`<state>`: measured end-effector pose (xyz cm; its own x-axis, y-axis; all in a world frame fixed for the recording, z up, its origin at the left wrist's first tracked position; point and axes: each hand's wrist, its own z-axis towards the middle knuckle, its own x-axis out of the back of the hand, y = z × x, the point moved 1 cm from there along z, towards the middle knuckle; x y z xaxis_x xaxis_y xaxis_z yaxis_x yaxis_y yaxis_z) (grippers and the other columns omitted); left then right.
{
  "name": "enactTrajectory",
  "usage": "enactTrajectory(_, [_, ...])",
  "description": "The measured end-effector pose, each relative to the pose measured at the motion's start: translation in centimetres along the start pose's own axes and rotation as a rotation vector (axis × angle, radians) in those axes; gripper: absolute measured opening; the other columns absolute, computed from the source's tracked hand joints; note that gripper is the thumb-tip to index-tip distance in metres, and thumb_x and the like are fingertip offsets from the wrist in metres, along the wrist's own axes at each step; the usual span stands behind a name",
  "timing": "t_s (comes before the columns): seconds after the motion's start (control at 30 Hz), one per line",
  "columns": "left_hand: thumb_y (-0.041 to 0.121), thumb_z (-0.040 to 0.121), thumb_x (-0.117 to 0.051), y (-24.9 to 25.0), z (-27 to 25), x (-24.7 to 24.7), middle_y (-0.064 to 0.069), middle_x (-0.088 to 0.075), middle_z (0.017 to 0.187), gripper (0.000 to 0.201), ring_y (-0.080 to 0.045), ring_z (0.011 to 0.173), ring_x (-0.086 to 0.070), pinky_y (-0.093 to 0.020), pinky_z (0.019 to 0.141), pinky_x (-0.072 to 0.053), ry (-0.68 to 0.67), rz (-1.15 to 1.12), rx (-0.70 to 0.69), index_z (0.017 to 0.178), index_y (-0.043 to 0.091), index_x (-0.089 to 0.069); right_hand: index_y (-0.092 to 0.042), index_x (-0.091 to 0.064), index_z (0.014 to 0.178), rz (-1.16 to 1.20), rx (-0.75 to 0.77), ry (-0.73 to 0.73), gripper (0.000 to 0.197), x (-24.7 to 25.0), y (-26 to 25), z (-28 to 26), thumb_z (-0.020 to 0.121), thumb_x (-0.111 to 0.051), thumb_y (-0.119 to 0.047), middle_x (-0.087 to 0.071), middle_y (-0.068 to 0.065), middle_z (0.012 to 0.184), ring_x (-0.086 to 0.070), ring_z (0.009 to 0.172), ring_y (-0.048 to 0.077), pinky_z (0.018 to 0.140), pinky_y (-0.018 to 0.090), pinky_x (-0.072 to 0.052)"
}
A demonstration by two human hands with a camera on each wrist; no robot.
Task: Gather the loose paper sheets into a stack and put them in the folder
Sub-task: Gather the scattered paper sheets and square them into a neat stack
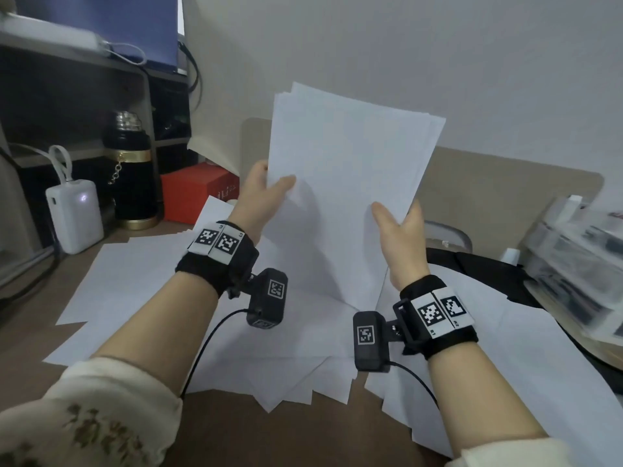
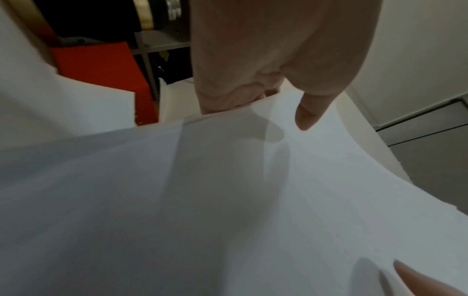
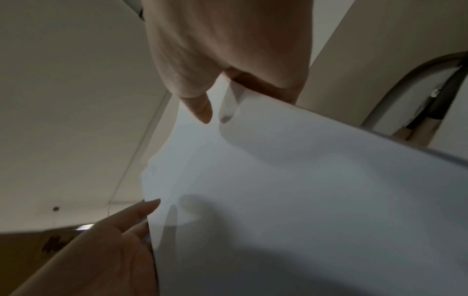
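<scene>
Both hands are up at centre frame: the left hand [image 1: 261, 192] pinches the left edge of the paper stack [image 1: 350, 170], thumb on the front and fingers behind, and the right hand [image 1: 401, 230] pinches the right edge the same way, lower down. The stack stands nearly upright in the middle of the head view, tilted a touch, its top corners fanned, so the sheets are not yet square. The job now looks like jogging: loosen both pinches just enough for the sheets to slide, tap the bottom edge down on the desk, then turn and tap a long side. Squeeze too hard and the fan locks in; too loose and a sheet may slip out. Below, plenty of loose sheets [image 1: 135, 281] are spread across the lower half of the frame over the brown desk [image 1: 303, 433], so gathering is far from done. No folder can be identified for sure. A red box [image 1: 192, 193] and black flask [image 1: 131, 170] stand at left.
</scene>
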<state>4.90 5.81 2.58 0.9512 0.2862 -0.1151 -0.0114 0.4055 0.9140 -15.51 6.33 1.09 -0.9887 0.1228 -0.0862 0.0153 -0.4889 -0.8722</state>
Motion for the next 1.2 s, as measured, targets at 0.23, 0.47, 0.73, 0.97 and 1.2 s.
enactTrajectory(0.23, [0.041,0.085,-0.065,7.5,1.3,-2.4,0.006,-0.034,0.069,0.035,-0.011,0.061,-0.033,-0.025,0.058,-0.03,0.206,-0.114,-0.081,0.074,0.019,-0.041,-0.025,-0.055,0.105,0.148,0.08,0.055,0.016,-0.6,-5.8,1.2,0.091,-0.063,-0.024,-0.067,-0.016,0.1,-0.063,0.088,-0.009,0.075,0.01,-0.046])
enactTrajectory(0.47, [0.054,0.079,-0.067,8.6,1.0,-2.8,0.0,-0.035,0.074,0.042,-0.015,0.065,-0.033,-0.029,0.063,-0.029,0.193,-0.177,-0.008,0.085,0.017,-0.049,-0.019,-0.061,0.108,0.211,0.045,0.132,0.034,-0.5,-8.4,2.7,0.086,-0.065,-0.045,-0.062,-0.011,0.116,-0.055,0.105,-0.008,0.093,0.019,-0.038])
enactTrajectory(0.73, [0.046,0.082,-0.065,9.0,0.7,-2.4,0.004,-0.029,0.059,0.038,-0.013,0.046,-0.03,-0.017,0.042,-0.024,0.155,-0.084,0.024,0.075,0.019,-0.038,-0.011,-0.024,0.063,0.204,-0.027,0.3,0.048,-1.3,-9.5,3.1,0.093,-0.054,-0.035,-0.022,-0.008,0.056,-0.02,0.053,0.014,0.055,0.029,-0.02])
enactTrajectory(0.97, [0.037,0.085,-0.056,9.5,0.5,-2.1,0.004,-0.029,0.06,0.027,-0.015,0.048,-0.03,-0.021,0.046,-0.026,0.158,-0.085,0.052,0.075,0.019,-0.038,-0.025,-0.016,0.06,0.192,-0.024,0.312,0.043,-1.4,-9.5,3.2,0.091,-0.046,-0.023,-0.013,-0.011,0.049,-0.013,0.053,0.014,0.054,0.028,-0.013])
enactTrajectory(1.2, [0.047,0.085,-0.063,9.7,0.2,-2.2,0.003,-0.047,0.064,0.034,-0.009,0.044,-0.047,-0.013,0.044,-0.036,0.109,-0.102,0.019,0.081,0.015,-0.054,-0.01,-0.048,0.07,0.148,0.072,0.289,0.038,-1.8,-9.8,3.1,0.086,-0.055,-0.043,-0.029,0.004,0.067,-0.029,0.062,0.017,0.059,0.028,-0.027])
